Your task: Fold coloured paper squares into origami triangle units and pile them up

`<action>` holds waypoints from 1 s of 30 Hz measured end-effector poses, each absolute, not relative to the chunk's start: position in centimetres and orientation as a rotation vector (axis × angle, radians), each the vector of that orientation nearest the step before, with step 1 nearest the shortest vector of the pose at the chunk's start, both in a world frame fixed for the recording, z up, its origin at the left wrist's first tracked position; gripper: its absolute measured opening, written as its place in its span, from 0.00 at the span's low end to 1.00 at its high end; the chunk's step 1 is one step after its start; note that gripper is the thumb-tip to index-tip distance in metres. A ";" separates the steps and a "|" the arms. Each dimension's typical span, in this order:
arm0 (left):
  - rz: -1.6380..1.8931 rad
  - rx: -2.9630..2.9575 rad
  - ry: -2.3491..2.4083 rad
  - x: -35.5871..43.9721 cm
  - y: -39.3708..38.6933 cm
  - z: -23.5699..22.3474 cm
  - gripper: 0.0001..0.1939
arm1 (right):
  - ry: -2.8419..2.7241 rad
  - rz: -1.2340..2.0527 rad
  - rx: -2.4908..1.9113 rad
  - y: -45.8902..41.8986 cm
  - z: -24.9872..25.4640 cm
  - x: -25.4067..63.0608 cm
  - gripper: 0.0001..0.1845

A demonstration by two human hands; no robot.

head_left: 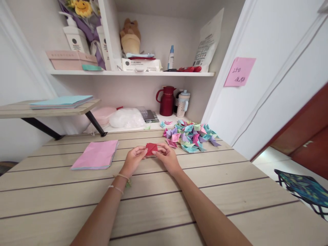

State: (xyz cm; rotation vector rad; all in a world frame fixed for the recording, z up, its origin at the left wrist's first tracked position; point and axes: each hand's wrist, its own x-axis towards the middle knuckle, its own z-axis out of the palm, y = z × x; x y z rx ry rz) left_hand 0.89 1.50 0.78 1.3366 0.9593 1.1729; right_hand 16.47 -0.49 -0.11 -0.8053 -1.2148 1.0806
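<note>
The left hand point(135, 156) and the right hand point(167, 158) are holding a small folded piece of red paper point(151, 149) between them, just above the middle of the tabletop point(156, 205). The left grip is closing on the paper's left edge, with thumb and fingers pinching it, while the right grip is pinching its right side, the thumb lying at the lower corner. A diagonal fold line is showing across the red face. Two thin bracelets point(122, 176) are circling the left wrist. To the right of the hands and farther back, a heap of folded paper pieces point(189, 137) in blue, pink, purple and green is spreading over the tabletop, the nearest ones sitting near the right hand. To the left, well apart from the left hand, a stack of square sheets point(94, 155) is lying with a pink one on top. Behind it, a raised wooden stand point(77, 110) is carrying another stack with a light blue sheet point(65, 100) uppermost. At the back, a clear plastic bag point(127, 118) is lying left of a dark red jug point(166, 101), and a pale speckled cup point(182, 104) is standing beside the jug.
</note>
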 end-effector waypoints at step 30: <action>1.194 1.336 0.938 1.1 1.2 1.3 0.16 | -1.375 0.735 -1.040 -0.9 0.3 16.5 0.14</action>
